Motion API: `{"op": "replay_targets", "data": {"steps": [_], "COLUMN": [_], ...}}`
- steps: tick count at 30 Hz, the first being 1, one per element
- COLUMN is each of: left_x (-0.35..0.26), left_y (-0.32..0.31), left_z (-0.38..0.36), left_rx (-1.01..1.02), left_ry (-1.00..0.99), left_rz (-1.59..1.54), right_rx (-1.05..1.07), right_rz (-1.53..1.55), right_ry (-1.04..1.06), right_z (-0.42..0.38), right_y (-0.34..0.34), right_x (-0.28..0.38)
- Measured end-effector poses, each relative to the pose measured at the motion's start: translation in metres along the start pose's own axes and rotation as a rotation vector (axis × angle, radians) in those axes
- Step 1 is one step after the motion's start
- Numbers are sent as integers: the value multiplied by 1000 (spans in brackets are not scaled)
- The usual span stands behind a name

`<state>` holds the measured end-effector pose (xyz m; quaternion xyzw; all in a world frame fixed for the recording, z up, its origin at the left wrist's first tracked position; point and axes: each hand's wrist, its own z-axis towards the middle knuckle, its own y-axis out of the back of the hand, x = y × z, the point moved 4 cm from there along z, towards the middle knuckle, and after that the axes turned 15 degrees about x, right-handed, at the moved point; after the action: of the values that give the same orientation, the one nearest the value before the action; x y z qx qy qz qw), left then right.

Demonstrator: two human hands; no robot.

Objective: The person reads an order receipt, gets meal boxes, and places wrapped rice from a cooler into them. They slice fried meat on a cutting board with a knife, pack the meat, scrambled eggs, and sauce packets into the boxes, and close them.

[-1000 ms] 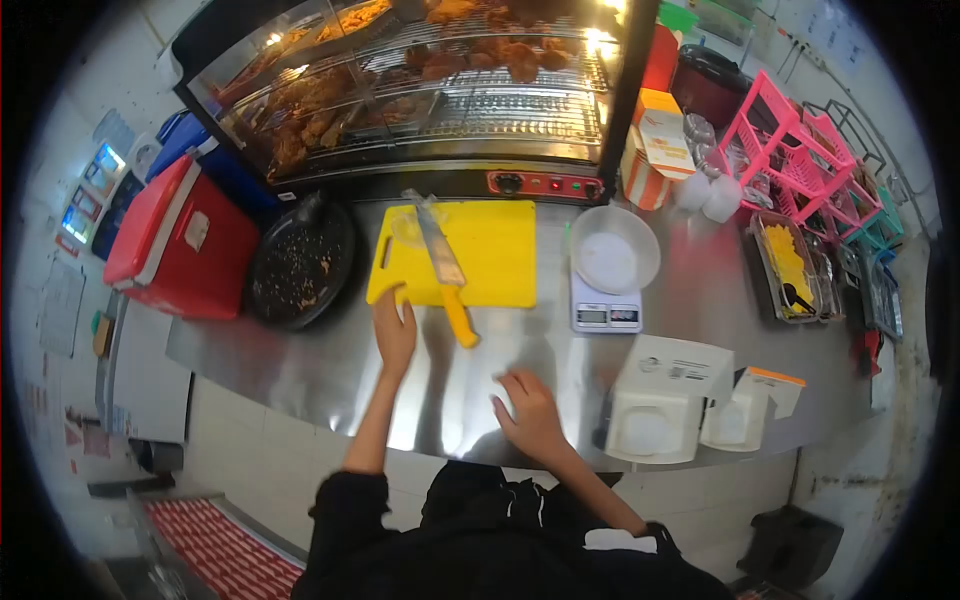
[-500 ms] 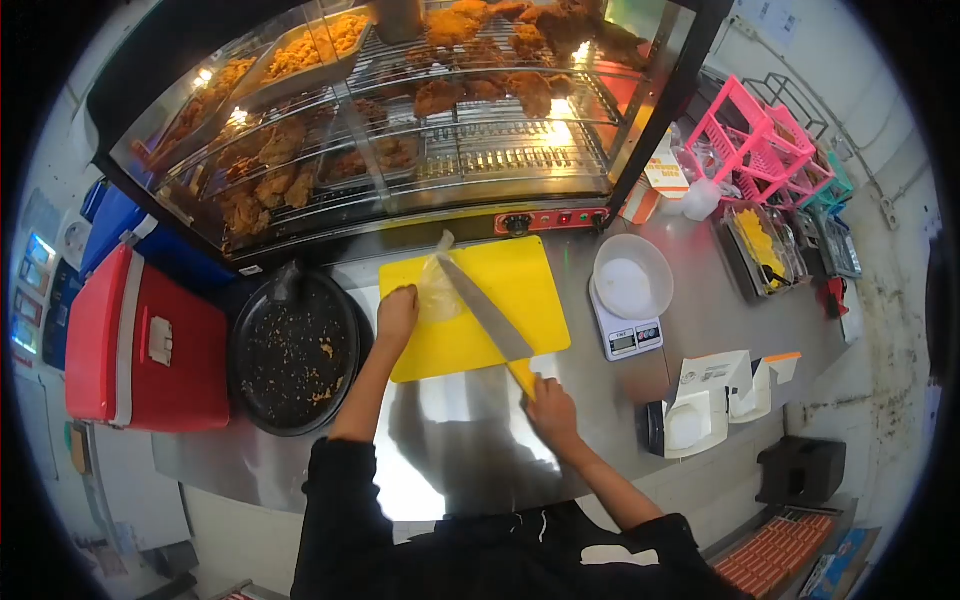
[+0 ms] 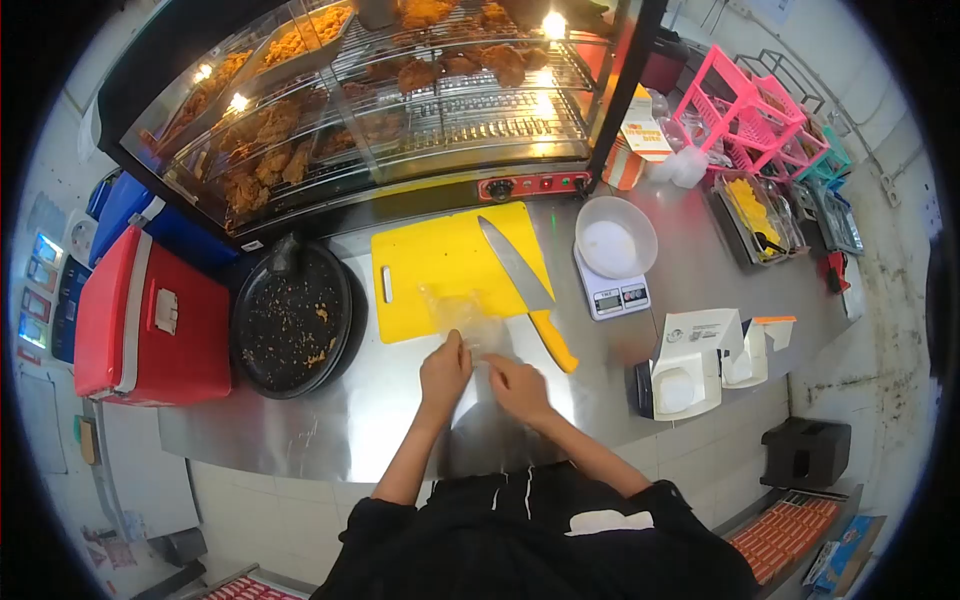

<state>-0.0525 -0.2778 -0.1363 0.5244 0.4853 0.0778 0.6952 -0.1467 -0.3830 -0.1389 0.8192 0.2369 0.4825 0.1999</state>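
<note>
A clear plastic bag (image 3: 470, 312) is pinched between my two hands at the near edge of the yellow cutting board (image 3: 430, 255). My left hand (image 3: 446, 372) has its fingers closed on one side of the bag. Just to the right, my right hand (image 3: 518, 388) is closed on the bag's other side. A large knife (image 3: 522, 275) with a yellow handle lies across the board's right side, its handle reaching onto the steel counter. No hand touches it.
Behind the board stands a heated display case (image 3: 400, 140) of fried food. A black round pan (image 3: 290, 325) and red cooler (image 3: 165, 320) are on the left. To the right are a kitchen scale (image 3: 612, 297) with a bowl (image 3: 615, 240) and open paper boxes (image 3: 690, 370).
My right hand has let go of the knife, now lying on the board, and has taken hold of the bag. My left hand has drawn the bag nearer to me.
</note>
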Motion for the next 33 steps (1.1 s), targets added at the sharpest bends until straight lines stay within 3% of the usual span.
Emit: {"op": "replay_targets", "data": {"steps": [2,4,5,7,8,10,11,13,14,16,17,19,20,22,23,25,27,29,31,33], "left_x": [-20,-28,-32,-37,-39,-50,-55,-63,-69,-77,-84,-98,-103,-113,-111,-110,-108,-99,-85,-59], "left_y": [-3,-15,-20,-27,-31,-38,-38,-35,-36,-40,-44,-50,-54,-52,-51,-43,-20,-6,8,6], "left_z": [-22,-43,-51,-69,-74,-81,-81,-79,-77,-75,-76,-73,-71,-67,-62,-54,-29,-11,-6,-20], "left_rx": [-25,11,31,39,51,27,2,-8,20,48,65,74,107,159,160,55,41,127,-37,-64], "left_ry": [-28,-25,-4,14,25,16,-3,-17,-78,-146,-206,-288,-261,-245,-260,-489,-182,-153,-49,51], "left_rz": [-64,-53,-41,-54,-69,-106,-139,-167,-178,-186,-203,-217,-254,-258,-251,-227,-138,-145,-334,-417], "right_rx": [61,113,120,-45,-39,-62,-57,1000,1002,580,576,853,847,459,450,571,179,-91,-399,-803], "right_rz": [169,1368,1369,1741,1740,1565,1563,2248,2238,1740,1734,2062,2046,1897,1894,1893,1762,1570,1293,814], "right_ry": [-47,313,315,450,448,787,786,1086,1090,815,823,1210,1228,701,719,901,852,881,890,826], "right_z": [15,41,40,33,30,20,20,9,8,11,15,15,13,20,30,57,68,85,109,87], "right_y": [-18,-49,-50,-33,-23,-1,2,11,21,34,36,52,59,61,68,96,154,217,273,315], "right_x": [-3,-22,-21,-14,-8,7,3,22,24,22,20,31,34,28,24,22,35,46,45,62]}}
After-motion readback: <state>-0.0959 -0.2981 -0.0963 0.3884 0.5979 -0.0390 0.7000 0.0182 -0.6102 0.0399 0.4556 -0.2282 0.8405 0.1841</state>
